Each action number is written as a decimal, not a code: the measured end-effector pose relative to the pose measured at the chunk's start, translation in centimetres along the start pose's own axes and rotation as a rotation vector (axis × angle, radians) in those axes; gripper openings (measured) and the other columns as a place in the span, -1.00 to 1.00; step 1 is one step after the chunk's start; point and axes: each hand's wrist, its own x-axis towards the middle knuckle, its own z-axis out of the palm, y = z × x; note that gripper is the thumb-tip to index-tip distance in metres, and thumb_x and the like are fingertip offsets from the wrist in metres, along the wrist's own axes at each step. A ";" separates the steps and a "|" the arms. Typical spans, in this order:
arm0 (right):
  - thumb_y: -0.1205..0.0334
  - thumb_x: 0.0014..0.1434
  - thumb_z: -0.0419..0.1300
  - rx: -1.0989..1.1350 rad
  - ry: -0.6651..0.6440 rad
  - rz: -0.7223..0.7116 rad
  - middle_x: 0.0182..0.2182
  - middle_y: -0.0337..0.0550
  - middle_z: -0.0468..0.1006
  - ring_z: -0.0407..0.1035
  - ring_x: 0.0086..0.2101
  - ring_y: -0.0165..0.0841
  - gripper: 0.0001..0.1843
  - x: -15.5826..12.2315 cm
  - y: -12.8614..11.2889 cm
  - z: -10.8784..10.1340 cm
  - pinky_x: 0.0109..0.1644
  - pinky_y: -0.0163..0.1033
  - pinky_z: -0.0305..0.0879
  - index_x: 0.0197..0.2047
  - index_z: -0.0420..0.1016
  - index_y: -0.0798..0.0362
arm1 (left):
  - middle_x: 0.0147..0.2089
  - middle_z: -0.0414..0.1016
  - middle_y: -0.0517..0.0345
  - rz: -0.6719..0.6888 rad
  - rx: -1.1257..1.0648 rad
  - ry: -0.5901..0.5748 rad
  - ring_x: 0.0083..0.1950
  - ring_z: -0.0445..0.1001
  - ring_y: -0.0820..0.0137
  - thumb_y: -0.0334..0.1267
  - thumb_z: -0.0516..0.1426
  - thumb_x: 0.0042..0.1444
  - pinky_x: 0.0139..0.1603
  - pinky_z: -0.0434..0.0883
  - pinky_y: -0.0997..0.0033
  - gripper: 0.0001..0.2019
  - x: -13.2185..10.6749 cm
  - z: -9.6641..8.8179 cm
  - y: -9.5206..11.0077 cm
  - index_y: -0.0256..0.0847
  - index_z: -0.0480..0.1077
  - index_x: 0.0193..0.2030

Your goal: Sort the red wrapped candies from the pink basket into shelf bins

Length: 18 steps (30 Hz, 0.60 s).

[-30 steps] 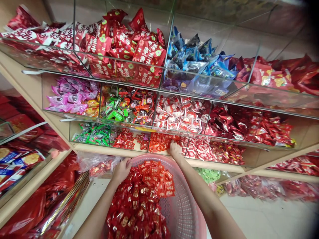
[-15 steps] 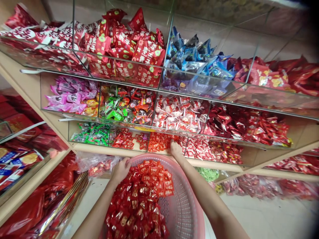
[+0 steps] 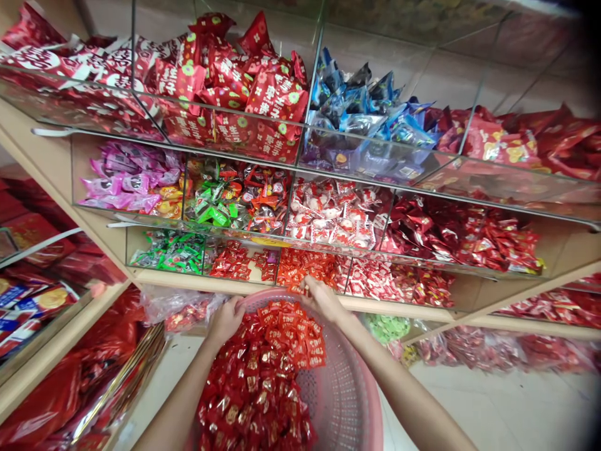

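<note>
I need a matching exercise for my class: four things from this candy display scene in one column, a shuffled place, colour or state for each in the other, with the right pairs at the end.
Column one
1. Blue packets
2. Left hand
3. Purple packets
4. Basket

Column two
a. Pink, with holes in its wall
b. Left end of the middle row
c. Top row
d. At the basket's rim

Pairs: 1-c, 2-d, 3-b, 4-a

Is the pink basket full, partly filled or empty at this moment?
The pink basket is partly filled: dark red packets and orange-red packets lie in it, but bare perforated wall shows along its right side.
</note>
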 end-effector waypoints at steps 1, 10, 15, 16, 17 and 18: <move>0.33 0.08 0.05 0.020 -0.029 -0.027 -0.27 -0.19 0.42 0.32 -0.32 -0.40 -0.81 -0.1 -0.3 0.5 -0.29 -0.34 0.15 -0.18 0.21 0.02 | -0.25 0.55 0.17 -0.001 0.002 0.001 -0.26 0.48 0.35 -0.05 -0.11 0.14 -0.38 0.19 0.49 -0.68 0.0 0.0 0.0 -0.05 0.36 -0.11; 0.34 0.13 0.03 0.007 -0.136 -0.116 -0.30 -0.18 0.40 0.28 -0.32 -0.39 -0.89 0.8 -1.1 3.7 -0.24 -0.30 0.18 -0.23 0.24 0.05 | -0.26 0.55 0.18 -0.012 0.005 -0.006 -0.25 0.49 0.36 -0.04 -0.11 0.14 -0.40 0.19 0.50 -0.67 -0.1 -0.1 0.0 -0.05 0.35 -0.10; 0.36 0.12 0.04 0.020 -0.122 -0.140 -0.30 -0.17 0.39 0.28 -0.33 -0.39 -0.86 1.4 -1.5 4.5 -0.23 -0.27 0.22 -0.21 0.27 0.03 | -0.25 0.54 0.17 -0.020 -0.013 -0.011 -0.24 0.49 0.36 -0.06 -0.10 0.14 -0.39 0.20 0.50 -0.68 0.0 -0.1 0.1 -0.06 0.35 -0.11; 0.37 0.10 0.04 0.026 -0.122 -0.145 -0.30 -0.16 0.40 0.28 -0.32 -0.38 -0.84 1.4 -1.6 4.6 -0.22 -0.26 0.24 -0.21 0.27 0.02 | -0.25 0.54 0.17 -0.018 -0.016 -0.010 -0.24 0.49 0.36 -0.06 -0.10 0.14 -0.39 0.20 0.50 -0.68 0.0 -0.1 0.1 -0.06 0.35 -0.10; 0.38 0.09 0.05 0.030 -0.124 -0.146 -0.29 -0.16 0.40 0.29 -0.31 -0.37 -0.83 1.5 -1.8 4.8 -0.22 -0.25 0.25 -0.21 0.28 0.01 | -0.25 0.54 0.17 -0.017 -0.016 -0.011 -0.25 0.49 0.36 -0.05 -0.10 0.14 -0.39 0.20 0.50 -0.68 0.0 -0.1 0.2 -0.06 0.35 -0.10; 0.39 0.09 0.06 0.034 -0.129 -0.142 -0.28 -0.16 0.41 0.30 -0.30 -0.36 -0.83 1.5 -1.9 4.9 -0.22 -0.24 0.26 -0.21 0.29 0.01 | -0.26 0.54 0.17 -0.017 -0.016 -0.013 -0.25 0.49 0.36 -0.05 -0.10 0.14 -0.40 0.19 0.50 -0.68 0.0 -0.1 0.2 -0.06 0.35 -0.10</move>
